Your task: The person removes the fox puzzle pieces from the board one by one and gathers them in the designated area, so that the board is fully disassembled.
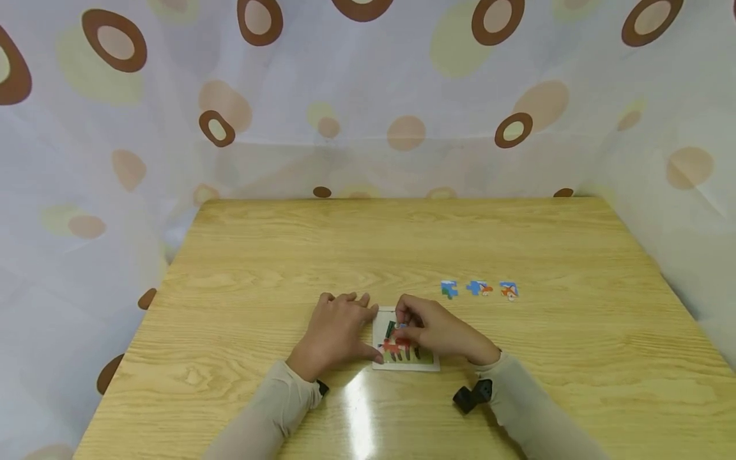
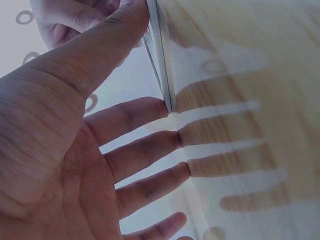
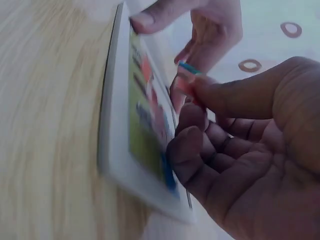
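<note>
A small white-framed puzzle board (image 1: pixel 407 367) lies on the table in the head view, its lower part filled with a picture in green, orange and black. At its left side is my left hand (image 1: pixel 339 329), fingers spread. In the left wrist view the index fingertip (image 2: pixel 162 107) meets the corner of the board, and the thumb (image 2: pixel 117 35) lies along its edge. My right hand (image 1: pixel 443 329) is over the board. Between its thumb and fingers it pinches a puzzle piece (image 3: pixel 186 84), reddish with a blue-green edge, partly covered by the fingertips.
Three loose puzzle pieces lie in a row beyond the right hand: a blue and green one (image 1: pixel 449 289), a blue and orange one (image 1: pixel 478 288) and another with orange (image 1: pixel 508 291). A patterned curtain (image 1: pixel 368 96) surrounds the wooden table (image 1: pixel 259 255) at the back and sides.
</note>
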Action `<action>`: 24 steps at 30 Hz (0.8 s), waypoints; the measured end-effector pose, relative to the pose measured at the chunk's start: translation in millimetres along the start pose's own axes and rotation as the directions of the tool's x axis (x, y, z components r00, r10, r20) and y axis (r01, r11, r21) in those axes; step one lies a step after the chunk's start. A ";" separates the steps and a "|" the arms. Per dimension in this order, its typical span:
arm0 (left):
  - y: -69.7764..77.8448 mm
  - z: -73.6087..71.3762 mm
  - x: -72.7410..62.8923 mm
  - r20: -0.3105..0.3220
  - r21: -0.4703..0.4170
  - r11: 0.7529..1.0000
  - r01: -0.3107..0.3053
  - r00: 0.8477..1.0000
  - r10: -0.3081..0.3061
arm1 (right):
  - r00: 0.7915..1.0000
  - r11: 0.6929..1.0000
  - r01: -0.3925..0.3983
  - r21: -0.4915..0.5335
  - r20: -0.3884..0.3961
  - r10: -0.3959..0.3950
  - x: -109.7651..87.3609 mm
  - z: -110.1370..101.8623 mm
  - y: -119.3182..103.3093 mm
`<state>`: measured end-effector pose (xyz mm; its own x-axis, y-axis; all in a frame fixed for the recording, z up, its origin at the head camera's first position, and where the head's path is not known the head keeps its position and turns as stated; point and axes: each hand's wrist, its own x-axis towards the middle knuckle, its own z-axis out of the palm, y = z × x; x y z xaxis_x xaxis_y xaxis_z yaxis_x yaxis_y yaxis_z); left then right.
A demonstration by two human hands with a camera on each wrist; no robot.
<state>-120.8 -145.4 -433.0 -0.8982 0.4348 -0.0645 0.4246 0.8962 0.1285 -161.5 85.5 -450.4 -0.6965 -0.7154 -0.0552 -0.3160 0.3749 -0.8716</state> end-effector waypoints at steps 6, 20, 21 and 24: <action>-0.3 -3.1 0.4 0.007 0.005 1.000 0.006 1.000 -0.006 | 0.998 1.000 -0.010 0.008 -0.064 0.010 -9.4 -13.2 6.0; 0.2 -1.9 -0.5 0.011 -0.002 1.000 0.004 1.000 -0.004 | 0.959 0.987 -0.103 -0.128 -0.275 0.064 -35.6 -52.7 25.4; 0.2 -2.0 -0.5 0.011 -0.004 1.000 0.004 1.000 -0.004 | 0.956 0.983 -0.115 -0.142 -0.286 0.070 -37.1 -54.1 26.7; -0.1 -1.6 -0.5 0.012 -0.006 1.000 0.004 1.000 -0.004 | 0.944 0.971 -0.151 -0.188 -0.318 0.085 -40.2 -56.9 30.1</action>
<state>-120.5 -145.9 -431.4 -0.8984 0.4324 -0.0771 0.4204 0.8973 0.1342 -179.7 159.1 -446.7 -0.8893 -0.4564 0.0283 -0.3228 0.5825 -0.7460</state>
